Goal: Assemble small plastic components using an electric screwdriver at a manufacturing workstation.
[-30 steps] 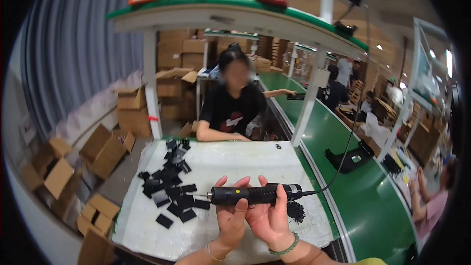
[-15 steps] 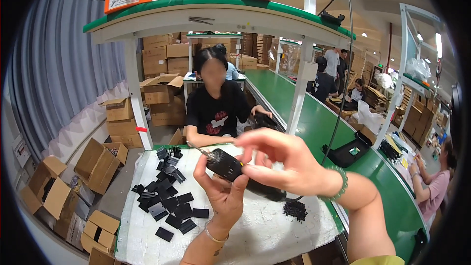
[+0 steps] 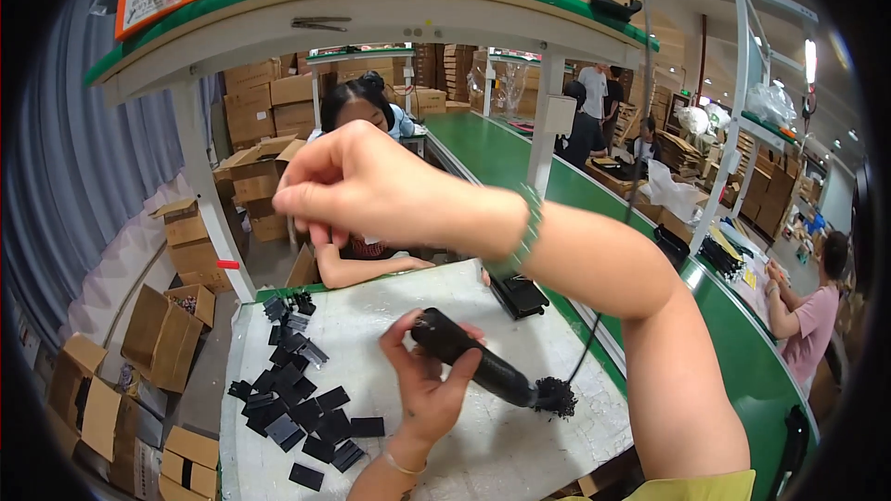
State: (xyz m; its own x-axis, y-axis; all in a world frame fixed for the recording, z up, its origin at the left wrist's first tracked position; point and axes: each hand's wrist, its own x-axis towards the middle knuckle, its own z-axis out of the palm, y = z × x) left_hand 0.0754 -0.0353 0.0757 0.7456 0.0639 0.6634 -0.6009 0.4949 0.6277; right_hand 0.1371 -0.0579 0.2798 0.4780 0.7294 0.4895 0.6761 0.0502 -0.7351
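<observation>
Black and probably stiff plastic, the screwdriver (image 3: 501, 377) sits in the left grip (image 3: 432, 399), clamped round near its front end; likely moderately heavy, steadiest held mid-barrel. Above, the right grip (image 3: 357, 187) is curled, contents unclear. Leftward of the left grip, dark plates (image 3: 332, 426) lie on the table (image 3: 520, 464); rightward, tiny black pieces (image 3: 560, 401).
</observation>
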